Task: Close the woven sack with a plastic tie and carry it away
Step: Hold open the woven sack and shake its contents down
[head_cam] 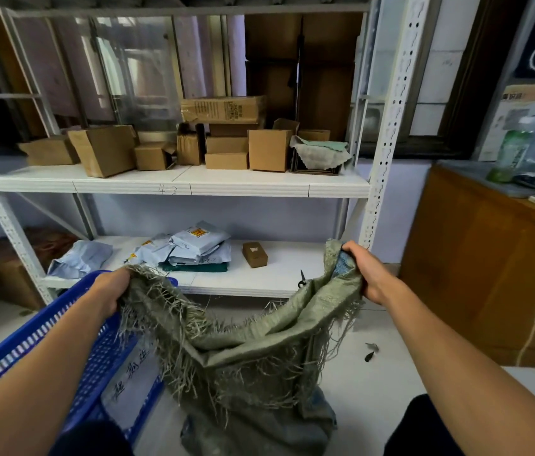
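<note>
Your left hand (113, 291) and right hand (366, 273) each have their fingers clamped on the frayed rim of the sack (253, 366), holding its mouth stretched wide. The sack stands on the floor between your arms, touching the blue crate (59, 327), before the shelf (193, 185).

Sack (253, 363) bottom cut off (contents hidden); tie unseen.

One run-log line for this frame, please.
stage: pre-tie | left hand: gripping sack rim | right hand: gripping opposite rim | woven sack: mouth open, on floor | plastic tie: not visible
</note>
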Tool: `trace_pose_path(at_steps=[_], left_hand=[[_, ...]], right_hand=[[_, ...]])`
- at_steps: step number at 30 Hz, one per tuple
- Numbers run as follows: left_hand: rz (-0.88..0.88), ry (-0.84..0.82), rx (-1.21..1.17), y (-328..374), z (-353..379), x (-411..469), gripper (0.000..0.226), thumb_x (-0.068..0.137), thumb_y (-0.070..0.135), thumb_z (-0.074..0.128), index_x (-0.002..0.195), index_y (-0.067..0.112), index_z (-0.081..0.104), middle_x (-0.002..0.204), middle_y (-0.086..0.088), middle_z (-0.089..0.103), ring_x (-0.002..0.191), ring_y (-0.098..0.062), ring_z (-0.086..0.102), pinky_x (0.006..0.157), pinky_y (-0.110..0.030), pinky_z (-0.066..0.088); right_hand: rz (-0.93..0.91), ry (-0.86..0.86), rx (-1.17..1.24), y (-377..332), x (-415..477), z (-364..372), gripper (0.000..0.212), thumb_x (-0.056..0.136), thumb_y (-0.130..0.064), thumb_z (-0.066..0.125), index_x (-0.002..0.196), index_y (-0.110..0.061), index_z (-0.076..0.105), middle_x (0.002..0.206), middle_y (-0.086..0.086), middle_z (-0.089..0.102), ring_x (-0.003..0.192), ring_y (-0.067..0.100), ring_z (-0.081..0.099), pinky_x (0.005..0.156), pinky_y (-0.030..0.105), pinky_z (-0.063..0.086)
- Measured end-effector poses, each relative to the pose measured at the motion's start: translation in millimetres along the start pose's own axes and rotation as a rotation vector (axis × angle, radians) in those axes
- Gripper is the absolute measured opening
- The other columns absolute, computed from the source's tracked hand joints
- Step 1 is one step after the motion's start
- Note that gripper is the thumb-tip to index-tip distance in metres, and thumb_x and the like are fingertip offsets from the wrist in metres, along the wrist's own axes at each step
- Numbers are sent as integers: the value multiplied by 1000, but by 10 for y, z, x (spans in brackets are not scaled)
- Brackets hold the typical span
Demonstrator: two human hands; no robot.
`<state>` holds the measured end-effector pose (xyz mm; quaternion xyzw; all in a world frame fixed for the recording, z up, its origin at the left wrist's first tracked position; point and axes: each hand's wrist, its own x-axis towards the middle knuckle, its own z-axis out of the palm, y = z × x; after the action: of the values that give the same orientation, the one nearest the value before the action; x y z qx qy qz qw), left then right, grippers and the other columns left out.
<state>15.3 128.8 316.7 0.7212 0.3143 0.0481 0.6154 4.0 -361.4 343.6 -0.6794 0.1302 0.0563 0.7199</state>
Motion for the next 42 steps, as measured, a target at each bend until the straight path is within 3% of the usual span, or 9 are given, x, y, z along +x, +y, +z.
trace_pose_path(at_steps=[7,11,15,23,29,33,37,39,42], left_hand=[[32,96,340,-212,17,85,31,91,21,55,110,-3,63,100,-22,69,87,-39,68,85,-52,59],[82,72,495,-152,167,-220,26,95,16,50,113,0,61,113,-22,63,102,-38,62,95,-49,53],[139,47,519,-142,314,-274,35,94,14,48,121,-3,62,120,-22,63,105,-36,60,96,-46,51],[128,17,448,-99,432,-302,33,93,18,45,113,-4,61,110,-21,65,98,-35,62,92,-45,53],[176,9,397,82,322,-209,21,89,6,56,99,-8,67,89,-22,69,78,-34,65,78,-49,58],[250,10,465,209,273,-234,18,89,10,59,89,-4,70,87,-22,69,69,-30,59,68,-42,52],[341,-1,524,227,358,-293,29,94,5,53,66,11,55,90,-19,60,81,-29,55,76,-40,47],[348,2,560,236,407,-331,29,97,4,44,71,5,58,93,-22,62,77,-31,55,73,-39,46],[360,-30,668,288,441,-417,32,101,4,35,100,-7,65,108,-24,61,99,-37,58,88,-41,46]], right_hand=[[-22,20,-30,133,46,18,38,90,-46,67,99,-10,73,86,15,75,78,29,73,89,44,57],[-25,43,-35,130,39,90,44,91,-51,67,102,-10,73,91,14,78,81,29,75,79,38,61],[-34,33,-35,128,56,163,42,93,-52,64,103,-12,74,88,9,79,80,27,76,85,40,59],[-25,34,-116,77,65,205,14,92,-16,62,100,-7,69,71,8,70,58,21,66,54,28,52],[-12,-91,-168,-67,3,186,11,91,-10,70,96,-1,72,74,10,72,59,19,68,51,25,58],[-47,-117,-228,-164,-76,255,7,93,-7,68,92,-2,72,72,9,71,56,15,67,48,23,54],[-62,-27,-292,-189,-69,319,11,93,-6,65,84,-4,70,66,7,70,54,16,65,48,23,53],[-60,-14,-309,-219,-61,342,10,94,-7,62,87,-2,68,71,12,69,55,21,66,48,26,54],[-65,5,-355,-283,-116,341,14,97,-5,57,84,-3,63,74,15,66,58,26,65,45,28,54]])
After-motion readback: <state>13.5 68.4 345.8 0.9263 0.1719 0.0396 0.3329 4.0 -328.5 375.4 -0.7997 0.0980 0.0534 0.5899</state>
